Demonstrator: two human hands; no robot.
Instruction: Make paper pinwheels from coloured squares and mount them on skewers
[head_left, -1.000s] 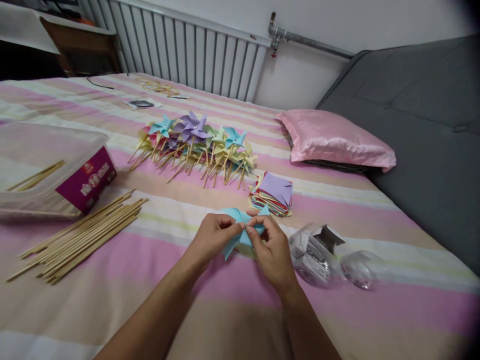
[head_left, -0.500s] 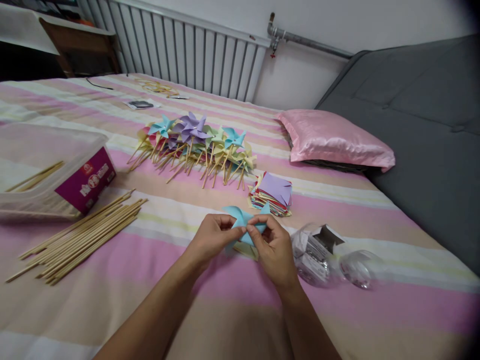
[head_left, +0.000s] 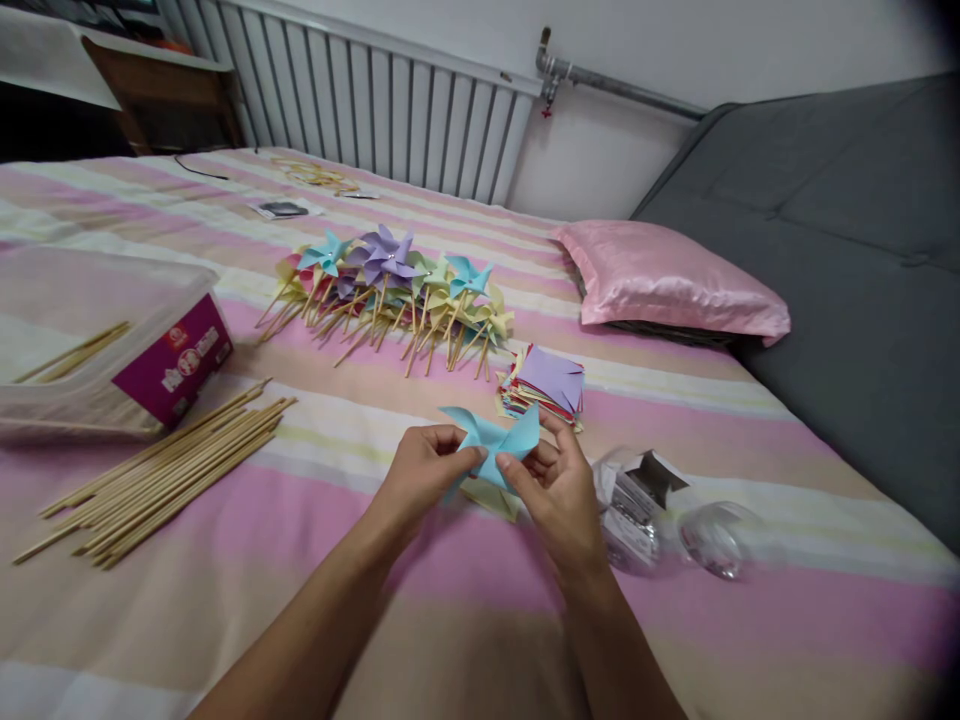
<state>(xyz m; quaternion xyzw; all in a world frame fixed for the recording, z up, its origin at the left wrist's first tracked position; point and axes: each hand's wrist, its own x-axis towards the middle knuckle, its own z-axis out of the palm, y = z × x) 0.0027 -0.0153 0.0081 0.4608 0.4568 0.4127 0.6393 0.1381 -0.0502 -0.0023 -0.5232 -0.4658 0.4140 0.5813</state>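
Observation:
A light blue paper pinwheel (head_left: 491, 436), its blades partly folded, is held up between both hands just above the bed. My left hand (head_left: 424, 470) is closed on its left side, the thumb pressing near the middle. On the other side my right hand (head_left: 559, 490) grips it, thumb in front and fingers behind. Below the pinwheel a pale yellow paper piece (head_left: 491, 498) lies on the cover, partly hidden. Just beyond my right hand sits a stack of cut paper squares (head_left: 551, 380), a purple one on top.
Finished pinwheels on sticks (head_left: 390, 275) lie in a heap farther back. Wooden sticks (head_left: 172, 480) lie at left beside a clear plastic box (head_left: 97, 340). At right are an open clear container (head_left: 630, 510) and a clear lid (head_left: 712, 540). A pink pillow (head_left: 667, 275) lies behind.
My right thumb has moved slightly right, away from the left thumb, and the blue pinwheel's blades now show more openly. The things on the bed have stayed put.

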